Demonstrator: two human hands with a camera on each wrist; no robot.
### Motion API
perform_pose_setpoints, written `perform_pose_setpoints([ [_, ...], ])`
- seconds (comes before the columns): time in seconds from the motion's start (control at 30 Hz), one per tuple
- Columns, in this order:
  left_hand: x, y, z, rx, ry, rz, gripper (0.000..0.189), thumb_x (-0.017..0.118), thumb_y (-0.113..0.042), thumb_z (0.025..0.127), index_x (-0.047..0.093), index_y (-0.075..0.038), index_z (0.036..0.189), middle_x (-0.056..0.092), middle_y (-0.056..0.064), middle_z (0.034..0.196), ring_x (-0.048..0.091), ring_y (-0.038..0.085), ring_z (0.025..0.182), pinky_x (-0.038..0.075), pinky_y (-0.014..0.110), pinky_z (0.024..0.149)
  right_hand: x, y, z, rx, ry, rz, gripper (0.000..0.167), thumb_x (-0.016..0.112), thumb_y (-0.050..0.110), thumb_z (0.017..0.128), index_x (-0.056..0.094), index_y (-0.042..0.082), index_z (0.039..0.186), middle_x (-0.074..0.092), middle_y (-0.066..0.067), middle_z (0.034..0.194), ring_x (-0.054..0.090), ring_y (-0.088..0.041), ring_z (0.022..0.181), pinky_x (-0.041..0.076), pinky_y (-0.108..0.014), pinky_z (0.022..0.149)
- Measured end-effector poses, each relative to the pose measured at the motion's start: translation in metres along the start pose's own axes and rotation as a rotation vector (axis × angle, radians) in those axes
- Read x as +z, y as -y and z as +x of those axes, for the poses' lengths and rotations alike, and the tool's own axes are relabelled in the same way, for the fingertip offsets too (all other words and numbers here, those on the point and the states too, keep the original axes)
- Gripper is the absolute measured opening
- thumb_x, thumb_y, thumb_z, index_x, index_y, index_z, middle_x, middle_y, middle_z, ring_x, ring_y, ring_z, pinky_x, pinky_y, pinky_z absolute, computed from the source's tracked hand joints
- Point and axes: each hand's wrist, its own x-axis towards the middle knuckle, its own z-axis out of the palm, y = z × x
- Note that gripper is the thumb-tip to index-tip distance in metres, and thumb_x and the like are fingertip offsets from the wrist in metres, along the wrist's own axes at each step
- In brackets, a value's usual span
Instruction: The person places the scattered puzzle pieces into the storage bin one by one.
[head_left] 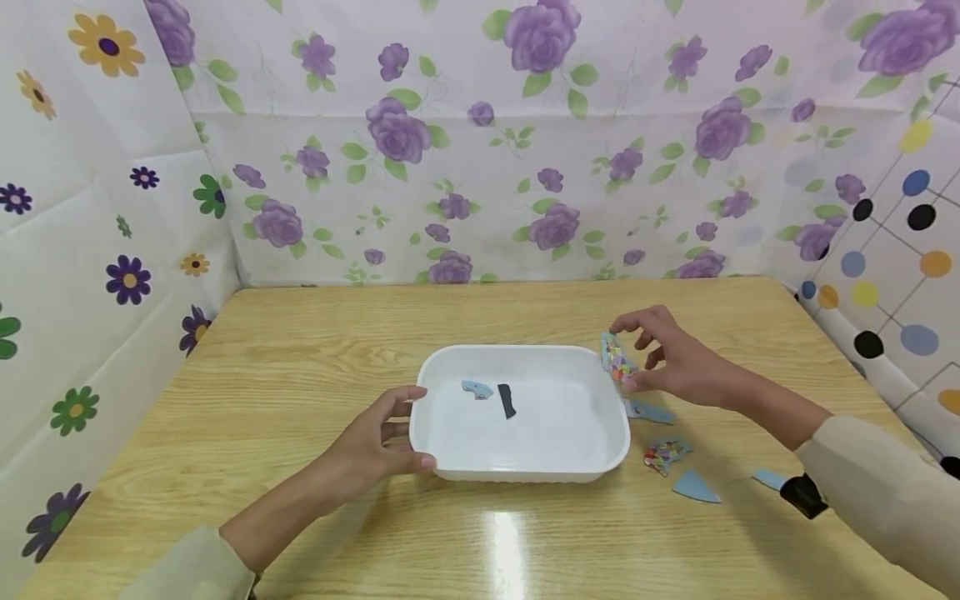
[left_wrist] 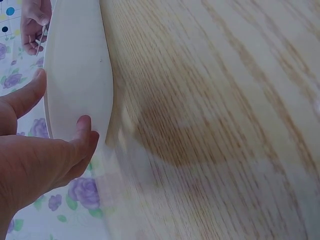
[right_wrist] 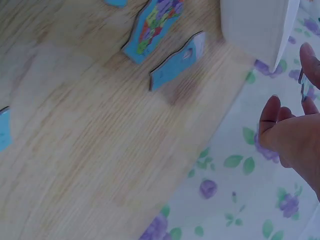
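Observation:
A white rectangular tray (head_left: pixel 517 477) stands on the table, with a light blue puzzle piece (head_left: pixel 477 389) and a dark, narrow piece (head_left: pixel 506 401) lying inside. My left hand (head_left: pixel 367 450) holds the tray's left end, thumb near the front corner and index finger at the rim farther back. Above the table by the tray's right edge, my right hand (head_left: pixel 673 360) pinches a multicoloured puzzle piece (head_left: pixel 617 358) with light blue parts between thumb and fingers. In the right wrist view, that piece is seen nearly edge-on and partly hidden.
Right of the tray lie a long blue piece (head_left: pixel 651 412), a multicoloured piece (head_left: pixel 664 455), a blue wedge-shaped piece (head_left: pixel 696 487) and a small blue piece (head_left: pixel 768 478) near the right sleeve. Flowered sheets (head_left: pixel 480 192) hang behind the wooden table (head_left: pixel 330 333).

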Motion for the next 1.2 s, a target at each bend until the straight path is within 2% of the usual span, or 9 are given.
perform_pose_setpoints([
  [0.27,0.0,0.0,0.001,0.006,0.001,0.003,0.088,0.083,-0.015,0.075,0.03,-0.009,0.146,0.037,0.022,0.142,0.046,0.04,0.127,0.052,0.038,0.094,0.013,0.014,0.015,-0.023,0.044,0.016,0.061,0.076,0.009,0.083,0.042,0.013,0.134,0.027,-0.018,0.131,0.031,-0.031,0.109,0.043,-0.043,0.084],
  [0.43,0.001,-0.001,0.001,0.015,0.018,-0.011,0.089,0.082,-0.014,0.076,0.028,-0.007,0.146,0.036,0.025,0.142,0.046,0.043,0.126,0.052,0.038,0.094,0.028,0.021,0.024,-0.024,0.085,0.023,0.063,0.078,0.007,0.08,0.044,0.013,0.133,0.029,-0.016,0.125,0.033,-0.031,0.11,0.042,-0.043,0.085],
  [0.67,0.0,-0.001,0.001,0.009,0.022,-0.014,0.089,0.082,-0.014,0.076,0.027,-0.007,0.146,0.035,0.025,0.142,0.046,0.042,0.126,0.052,0.038,0.094,0.044,0.031,0.038,-0.023,0.095,-0.068,0.064,0.082,0.006,0.076,0.05,0.012,0.131,0.032,-0.012,0.121,0.036,-0.029,0.107,0.044,-0.045,0.083],
  [0.9,0.0,0.0,0.0,0.016,0.028,-0.02,0.089,0.082,-0.014,0.076,0.027,-0.006,0.146,0.036,0.026,0.141,0.045,0.043,0.126,0.052,0.038,0.094,0.056,0.039,0.048,-0.019,0.099,-0.152,0.064,0.083,0.007,0.074,0.053,0.013,0.13,0.032,-0.01,0.123,0.034,-0.029,0.113,0.045,-0.04,0.084],
  [1.1,-0.001,0.0,0.001,0.021,0.026,-0.012,0.089,0.082,-0.013,0.076,0.027,-0.007,0.146,0.037,0.025,0.14,0.046,0.041,0.125,0.052,0.037,0.094,0.06,0.042,0.055,-0.022,0.099,-0.207,0.066,0.083,0.008,0.075,0.052,0.01,0.133,0.031,-0.01,0.124,0.033,-0.031,0.116,0.04,-0.049,0.094],
  [1.2,-0.002,0.0,0.001,0.016,0.021,-0.015,0.089,0.082,-0.013,0.076,0.027,-0.007,0.146,0.036,0.025,0.14,0.046,0.042,0.125,0.052,0.037,0.094,0.061,0.043,0.056,-0.02,0.077,-0.217,0.067,0.083,0.008,0.074,0.052,0.01,0.133,0.032,-0.01,0.125,0.034,-0.032,0.116,0.041,-0.05,0.095],
])
